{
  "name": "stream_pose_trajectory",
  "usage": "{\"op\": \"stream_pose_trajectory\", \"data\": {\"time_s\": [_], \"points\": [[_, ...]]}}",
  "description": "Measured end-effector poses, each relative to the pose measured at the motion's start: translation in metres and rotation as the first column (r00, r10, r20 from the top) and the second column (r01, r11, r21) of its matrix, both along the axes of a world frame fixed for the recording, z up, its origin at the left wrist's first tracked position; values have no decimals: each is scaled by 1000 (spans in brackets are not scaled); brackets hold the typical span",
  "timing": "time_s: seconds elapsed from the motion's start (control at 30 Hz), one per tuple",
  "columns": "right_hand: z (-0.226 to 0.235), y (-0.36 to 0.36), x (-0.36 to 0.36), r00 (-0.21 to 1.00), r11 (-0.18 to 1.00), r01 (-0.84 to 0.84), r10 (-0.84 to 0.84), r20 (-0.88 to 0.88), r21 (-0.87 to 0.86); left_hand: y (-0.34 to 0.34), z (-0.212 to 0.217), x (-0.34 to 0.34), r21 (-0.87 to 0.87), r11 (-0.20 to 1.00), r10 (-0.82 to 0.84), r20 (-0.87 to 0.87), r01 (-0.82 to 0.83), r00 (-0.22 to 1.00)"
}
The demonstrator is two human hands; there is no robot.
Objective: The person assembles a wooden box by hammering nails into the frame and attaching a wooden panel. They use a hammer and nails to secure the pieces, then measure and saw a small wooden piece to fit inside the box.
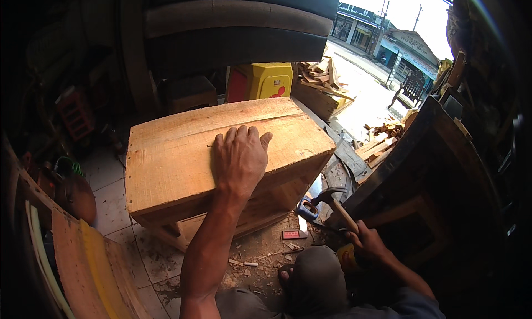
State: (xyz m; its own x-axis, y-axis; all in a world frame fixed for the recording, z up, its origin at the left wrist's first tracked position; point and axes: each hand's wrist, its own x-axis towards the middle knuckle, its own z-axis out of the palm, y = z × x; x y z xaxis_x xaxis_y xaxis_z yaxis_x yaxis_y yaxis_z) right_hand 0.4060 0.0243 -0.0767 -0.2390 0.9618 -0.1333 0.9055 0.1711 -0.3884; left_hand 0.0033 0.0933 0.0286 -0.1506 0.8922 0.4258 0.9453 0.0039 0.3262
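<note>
A wooden box of pale boards stands in front of me, with small dark nail marks along its edges. My left hand rests open on its top board, the fingers side by side and a little bent, the thumb apart. To the right of the box, my right hand is closed around the wooden handle of a claw hammer. The hammer's metal head is raised off the floor, apart from the box. Close to it lies a handsaw with a blue handle, its blade partly hidden.
A small red packet lies among wood chips on the tiled floor. Behind the box are a yellow plastic stool and stacked wood offcuts. A curved wooden panel stands at near left; a large dark furniture piece occupies the right.
</note>
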Motion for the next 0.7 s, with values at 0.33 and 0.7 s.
{"op": "stream_pose_trajectory", "data": {"time_s": [0.33, 0.7], "points": [[-286, -206, 176, 958, 761, 272, -154, 243, -589, 17, -38, 6, -5, 986, -155, -359, 164, 920], [-178, -29, 163, 913, 922, 388, -386, 131, 14, 42, -42, 4, 66, 990, -84, -408, 121, 909]]}}
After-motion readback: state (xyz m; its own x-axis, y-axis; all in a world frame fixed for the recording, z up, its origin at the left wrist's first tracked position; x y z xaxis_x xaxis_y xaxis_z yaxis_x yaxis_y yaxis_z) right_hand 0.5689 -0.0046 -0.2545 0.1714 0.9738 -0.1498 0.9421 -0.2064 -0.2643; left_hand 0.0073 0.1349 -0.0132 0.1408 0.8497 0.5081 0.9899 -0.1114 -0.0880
